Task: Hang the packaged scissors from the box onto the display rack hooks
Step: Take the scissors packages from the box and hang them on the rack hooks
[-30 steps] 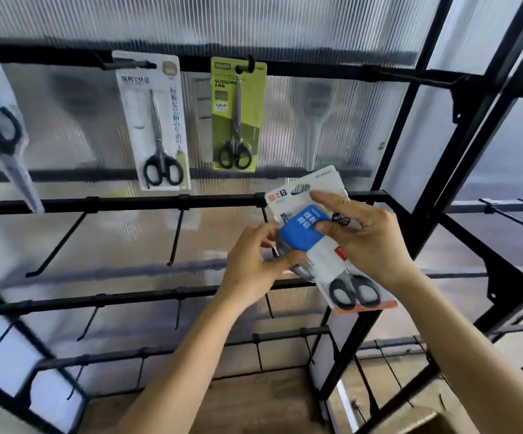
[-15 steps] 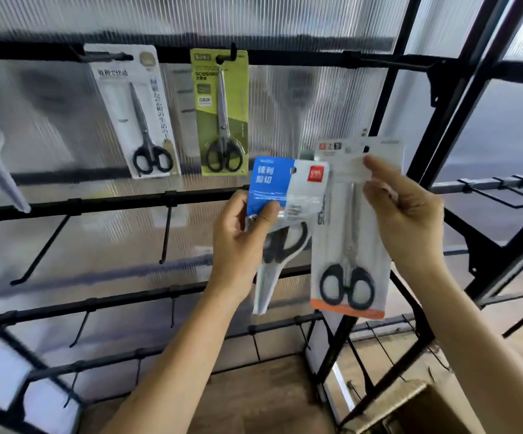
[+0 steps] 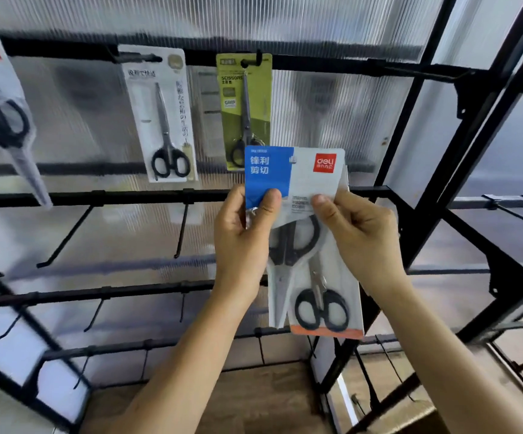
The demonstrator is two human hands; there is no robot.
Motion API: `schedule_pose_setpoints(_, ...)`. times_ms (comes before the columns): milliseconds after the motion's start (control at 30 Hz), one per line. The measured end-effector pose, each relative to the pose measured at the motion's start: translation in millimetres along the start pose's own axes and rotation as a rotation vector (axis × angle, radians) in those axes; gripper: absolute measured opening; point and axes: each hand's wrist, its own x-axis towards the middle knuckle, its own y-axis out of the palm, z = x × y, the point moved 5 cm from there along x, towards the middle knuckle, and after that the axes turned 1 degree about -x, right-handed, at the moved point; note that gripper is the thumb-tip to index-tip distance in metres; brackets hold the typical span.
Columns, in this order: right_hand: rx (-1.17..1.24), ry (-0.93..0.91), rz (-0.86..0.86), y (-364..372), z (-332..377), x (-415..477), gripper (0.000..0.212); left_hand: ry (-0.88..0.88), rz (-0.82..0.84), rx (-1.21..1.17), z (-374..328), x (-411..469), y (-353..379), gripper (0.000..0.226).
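1. Both packs held up in front of the display rack point(image 3: 316, 62), level with its middle bar point(image 3: 128, 195) and clear of every hook.
2. In front: blue-label pack point(image 3: 266, 180), upright, with a blue panel on the left of the card, a white field and a red logo on the right, and black-handled scissors showing through below.
3. Behind, overlapped and set slightly right and lower: orange-edged pack point(image 3: 323, 305), with black handles at the bottom and the orange strip along its lower edge in plain view.
4. Left hand point(image 3: 241, 245): pinching the blue-label pack at its left edge.
   - Thumb point(image 3: 269, 202) flat on the lower corner of the blue panel.
   - Other fingers curled round behind the card, mostly hidden.
5. Right hand point(image 3: 363, 242): pinching from the opposite side.
   - Thumb point(image 3: 324, 203) pressed on the white face of the front pack, just beside the left thumb, not touching it.
   - Remaining fingers tucked behind both packs; cannot tell which card they bear on.
6. Top of the blue-label pack just overlapping the bottom of the green pack point(image 3: 244, 104), which hangs from a top-bar hook.
7. Also hung on the top bar:
   - White pack point(image 3: 164, 120), left of the green one.
   - Far-left pack point(image 3: 0, 114), tilted, partly cut off by the frame edge.
8. On the middle bar, left of the hands: bare hooks point(image 3: 63, 236), angled down and outward.
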Motion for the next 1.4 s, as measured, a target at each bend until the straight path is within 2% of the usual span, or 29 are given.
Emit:
schedule_pose_setpoints(133,0.134,0.046,0.075,24,-3,12,0.023,0.050,-0.076,0.120,-13,5,-23,0.010)
schedule_pose_setpoints(267,0.245,0.139,0.147,54,-6,25,0.048,0.034,-0.168,0.179,-18,15,-48,0.021)
schedule_pose_setpoints(433,0.293,0.185,0.215,100,-6,35,0.027,0.028,-0.249,0.209,-24,25,-86,0.021)
schedule_pose_setpoints(567,0.285,0.203,0.199,132,-3,46,0.034,0.006,-0.258,0.171,-21,43,-116,0.021)
schedule_pose_setpoints(700,0.242,0.174,0.147,162,3,62,0.048,-0.018,-0.241,0.122,-16,68,-146,0.019)
schedule_pose_setpoints(800,0.244,0.161,0.094,182,9,71,0.037,-0.039,-0.205,0.100,-17,85,-165,0.018)
schedule_pose_setpoints(900,0.214,0.108,0.090,200,16,75,0.053,-0.034,-0.193,0.095,-20,94,-181,0.018)
schedule_pose_setpoints(1133,0.255,-0.003,0.122,240,55,86,0.062,0.088,-0.227,0.111,-54,110,-222,0.023)
schedule_pose_setpoints(1200,0.258,-0.032,0.122,252,70,89,0.059,0.155,-0.247,0.121,-68,113,-235,0.023)
schedule_pose_setpoints(1267,0.262,-0.057,0.130,265,84,91,0.054,0.227,-0.276,0.139,-83,114,-249,0.022)
schedule_pose_setpoints(1400,0.258,-0.139,0.179,290,108,90,0.060,0.296,-0.378,0.159,-105,114,-275,0.023)
